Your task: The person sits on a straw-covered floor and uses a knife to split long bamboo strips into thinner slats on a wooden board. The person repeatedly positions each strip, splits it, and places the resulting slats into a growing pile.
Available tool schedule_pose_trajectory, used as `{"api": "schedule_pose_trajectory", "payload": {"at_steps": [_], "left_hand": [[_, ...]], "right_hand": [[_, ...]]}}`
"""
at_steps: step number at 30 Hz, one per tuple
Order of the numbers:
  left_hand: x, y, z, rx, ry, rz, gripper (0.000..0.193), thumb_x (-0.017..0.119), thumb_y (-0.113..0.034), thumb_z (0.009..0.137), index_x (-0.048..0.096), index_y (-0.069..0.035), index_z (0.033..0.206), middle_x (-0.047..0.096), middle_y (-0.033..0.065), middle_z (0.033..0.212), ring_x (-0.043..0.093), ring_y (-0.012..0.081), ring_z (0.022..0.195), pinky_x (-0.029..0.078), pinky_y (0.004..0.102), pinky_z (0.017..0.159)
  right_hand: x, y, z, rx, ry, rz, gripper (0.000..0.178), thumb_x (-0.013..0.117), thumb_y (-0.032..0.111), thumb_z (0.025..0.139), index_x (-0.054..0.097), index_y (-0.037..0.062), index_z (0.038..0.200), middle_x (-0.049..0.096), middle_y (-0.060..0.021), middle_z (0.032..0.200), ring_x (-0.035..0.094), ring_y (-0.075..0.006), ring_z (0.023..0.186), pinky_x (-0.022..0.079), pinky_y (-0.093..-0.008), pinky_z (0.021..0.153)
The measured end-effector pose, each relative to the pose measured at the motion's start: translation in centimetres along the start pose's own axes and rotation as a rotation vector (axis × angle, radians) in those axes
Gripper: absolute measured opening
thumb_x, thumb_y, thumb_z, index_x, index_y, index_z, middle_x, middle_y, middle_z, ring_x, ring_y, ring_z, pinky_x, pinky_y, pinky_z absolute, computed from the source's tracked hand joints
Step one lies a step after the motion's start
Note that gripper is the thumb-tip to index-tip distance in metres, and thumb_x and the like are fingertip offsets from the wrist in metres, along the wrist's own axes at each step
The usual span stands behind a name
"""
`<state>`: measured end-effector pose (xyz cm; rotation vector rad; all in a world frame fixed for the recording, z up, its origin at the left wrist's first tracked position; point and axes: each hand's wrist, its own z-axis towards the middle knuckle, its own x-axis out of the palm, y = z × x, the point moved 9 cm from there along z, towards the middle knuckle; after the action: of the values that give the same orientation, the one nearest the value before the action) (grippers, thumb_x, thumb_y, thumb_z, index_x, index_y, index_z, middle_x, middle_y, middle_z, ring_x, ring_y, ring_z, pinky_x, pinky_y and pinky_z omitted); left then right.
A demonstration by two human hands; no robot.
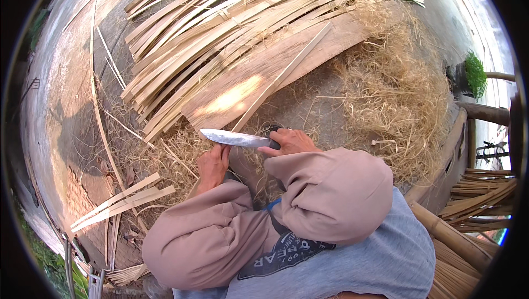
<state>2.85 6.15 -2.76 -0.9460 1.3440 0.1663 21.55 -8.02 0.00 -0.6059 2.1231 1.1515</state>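
Observation:
My right hand (295, 142) is closed around the dark handle of a knife (237, 138). Its broad, shiny blade points left and lies across a long, pale bamboo strip (286, 74). Just below the blade, my left hand (212, 168) is closed on the near end of that strip, its fingers partly hidden. From there the strip slants away to the upper right, over a flat wooden board (325, 45). Thin curly shavings (176, 153) lie around my left hand.
Many split bamboo strips (220, 23) lie side by side beyond the board. A large heap of shavings (391, 100) spreads at the right. Several short strips (124, 202) rest at the lower left. Bamboo poles (449, 235) and more strips (479, 202) stand at the right edge.

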Motion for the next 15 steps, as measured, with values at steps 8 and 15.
{"api": "schedule_pose_trajectory", "payload": {"at_steps": [8, 15], "left_hand": [[0.1, -1.2, 1.7, 0.026, -0.025, 0.073, 0.037, 0.058, -0.042, 0.106, 0.054, -0.01, 0.086, 0.061, 0.0181, 0.061, 0.063, 0.0418, 0.058, 0.046, 0.0505, 0.051], [-0.2, 0.7, 0.4, -0.047, 0.045, 0.101, 0.038, 0.058, -0.041, 0.106, 0.055, -0.009, 0.085, 0.063, 0.0164, 0.062, 0.063, 0.0409, 0.056, 0.046, 0.0509, 0.052]], "right_hand": [[-10.1, -12.5, 3.8, 0.185, -0.379, -0.06, 0.062, 0.07, 0.061, 0.093, 0.062, 0.0016, 0.074, 0.066, -0.0156, 0.068, 0.066, -0.0369, 0.065, 0.052, -0.0459, 0.06], [-12.6, -16.9, 4.3, 0.21, -0.47, -0.039, 0.067, 0.067, 0.069, 0.092, 0.065, 0.0035, 0.075, 0.064, -0.0159, 0.065, 0.066, -0.0309, 0.062, 0.05, -0.0446, 0.058]]}}
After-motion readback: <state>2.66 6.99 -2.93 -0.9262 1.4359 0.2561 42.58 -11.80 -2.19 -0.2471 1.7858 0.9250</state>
